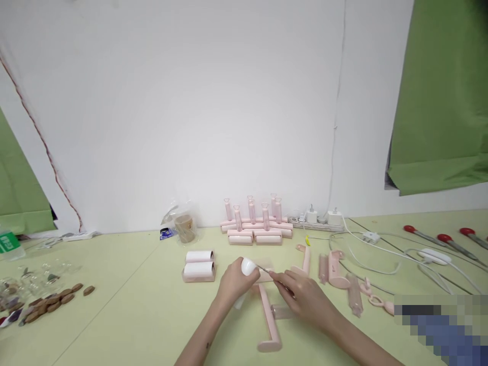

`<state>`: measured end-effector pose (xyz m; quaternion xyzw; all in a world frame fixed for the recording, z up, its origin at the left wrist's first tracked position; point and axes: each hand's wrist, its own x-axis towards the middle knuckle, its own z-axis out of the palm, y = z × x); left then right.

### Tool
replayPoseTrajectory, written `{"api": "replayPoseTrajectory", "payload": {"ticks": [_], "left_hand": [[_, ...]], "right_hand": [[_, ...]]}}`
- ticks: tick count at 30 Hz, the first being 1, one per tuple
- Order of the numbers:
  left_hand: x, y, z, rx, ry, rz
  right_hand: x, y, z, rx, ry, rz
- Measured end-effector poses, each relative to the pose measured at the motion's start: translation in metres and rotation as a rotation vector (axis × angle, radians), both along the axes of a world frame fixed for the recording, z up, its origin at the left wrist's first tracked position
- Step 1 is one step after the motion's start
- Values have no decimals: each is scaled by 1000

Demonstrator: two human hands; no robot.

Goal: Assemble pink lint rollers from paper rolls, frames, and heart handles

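Observation:
My left hand (235, 280) is closed around a white roll (248, 265), with its rounded end tilted up. My right hand (303, 294) pinches a thin, dark, rod-like tool (264, 269), and its tip reaches to the roll; I cannot make out its exact kind. Under and between my hands lies a pink plastic roller bracket (270, 323). A clear pinkish tube handle (281, 311) lies against the bracket, partly hidden by my right hand. Just beyond my hands is a clear pink cover (267, 264), also partly hidden.
Two white rolls (199, 269) sit left. Assembled pink lint rollers (254, 226) stand by the wall. Right are more pink brackets (335, 269), tubes (354, 295), a power strip (316, 223), cables and red-handled tools (444, 239). Far left lie brown pieces (53, 302); a bagged cup (185, 227) stands behind.

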<state>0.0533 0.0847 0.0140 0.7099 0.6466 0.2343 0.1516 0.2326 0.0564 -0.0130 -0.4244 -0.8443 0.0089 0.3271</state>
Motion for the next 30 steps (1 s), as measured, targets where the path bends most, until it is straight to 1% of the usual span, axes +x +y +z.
{"api": "replayPoseTrajectory", "payload": {"ticks": [1, 3, 5, 7, 12, 15, 18, 20, 24, 27, 30], "left_hand": [[0, 4, 4, -2, 31, 1], [1, 10, 11, -1, 105, -2], [2, 15, 15, 19, 179, -20], [1, 20, 18, 64, 244, -54], [-2, 29, 20, 159, 356, -156], [-5, 34, 18, 191, 411, -186], [-8, 38, 15, 199, 453, -205], [-9, 40, 12, 198, 468, -223], [-8, 39, 9, 194, 478, -270], [-5, 37, 9, 202, 484, -288], [-4, 36, 9, 215, 497, -283]], "right_hand": [[-1, 4, 2, -46, 27, -5], [-2, 13, 5, -157, 154, -32], [-4, 24, 7, -246, 308, -73], [-8, 37, 10, -306, 424, -83], [-27, 72, 13, -359, 513, -26], [-35, 85, 12, -423, 536, 45], [-38, 90, 8, -465, 544, 121], [-37, 92, 5, -480, 555, 144], [-35, 96, 2, -500, 598, 135], [-33, 96, 5, -532, 634, 120], [-31, 93, 10, -606, 660, 102]]}}
